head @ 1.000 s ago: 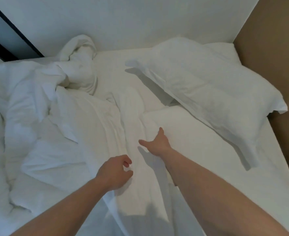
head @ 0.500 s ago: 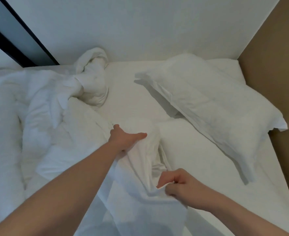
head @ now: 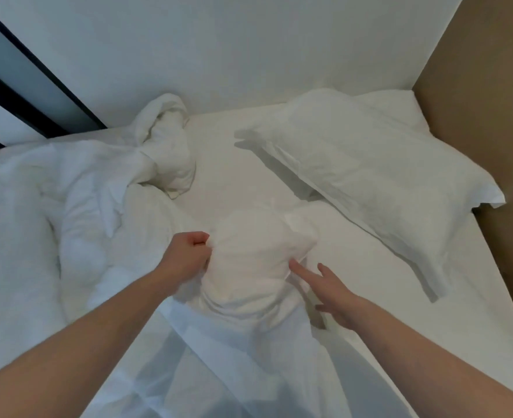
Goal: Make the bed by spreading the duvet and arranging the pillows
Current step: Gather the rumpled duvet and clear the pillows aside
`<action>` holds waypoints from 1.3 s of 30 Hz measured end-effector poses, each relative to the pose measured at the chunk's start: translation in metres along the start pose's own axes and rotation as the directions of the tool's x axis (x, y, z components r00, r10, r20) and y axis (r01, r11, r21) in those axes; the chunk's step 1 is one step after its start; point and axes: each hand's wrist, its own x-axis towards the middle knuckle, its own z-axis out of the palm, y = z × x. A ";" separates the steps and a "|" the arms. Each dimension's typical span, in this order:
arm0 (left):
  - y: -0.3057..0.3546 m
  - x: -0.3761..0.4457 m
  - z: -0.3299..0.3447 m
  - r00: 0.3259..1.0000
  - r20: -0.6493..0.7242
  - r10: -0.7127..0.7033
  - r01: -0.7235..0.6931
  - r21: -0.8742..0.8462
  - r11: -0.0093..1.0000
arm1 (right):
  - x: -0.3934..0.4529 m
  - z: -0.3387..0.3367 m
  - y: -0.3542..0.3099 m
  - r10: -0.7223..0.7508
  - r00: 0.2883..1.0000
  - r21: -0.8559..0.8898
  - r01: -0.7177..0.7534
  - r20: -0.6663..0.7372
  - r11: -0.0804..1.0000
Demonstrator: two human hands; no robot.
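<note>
The left hand (head: 189, 256) is fisted on a bunched fold of the duvet (head: 255, 267) at frame centre; the right hand (head: 330, 292) is spread, fingers straight, holding nothing, beside the same bunch. 1 pillow (head: 370, 176) lies askew at upper right. Pulling 1-handed could twist the duvet tighter instead of spreading it.

Far wall (head: 219, 55): plain white, running behind the bed.
Right wall (head: 490, 86): tan-brown, meeting the white wall at a corner.
Upper left: a dark diagonal frame (head: 38, 73) with a pale grey panel (head: 4, 52) beside it.
Light: soft and even, with faint shadows.
</note>
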 end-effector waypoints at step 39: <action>0.148 -0.041 0.201 0.868 0.493 0.061 -0.364 0.546 0.754 | -0.061 -0.240 0.084 -0.077 0.894 -0.189 -0.009 -0.441 0.982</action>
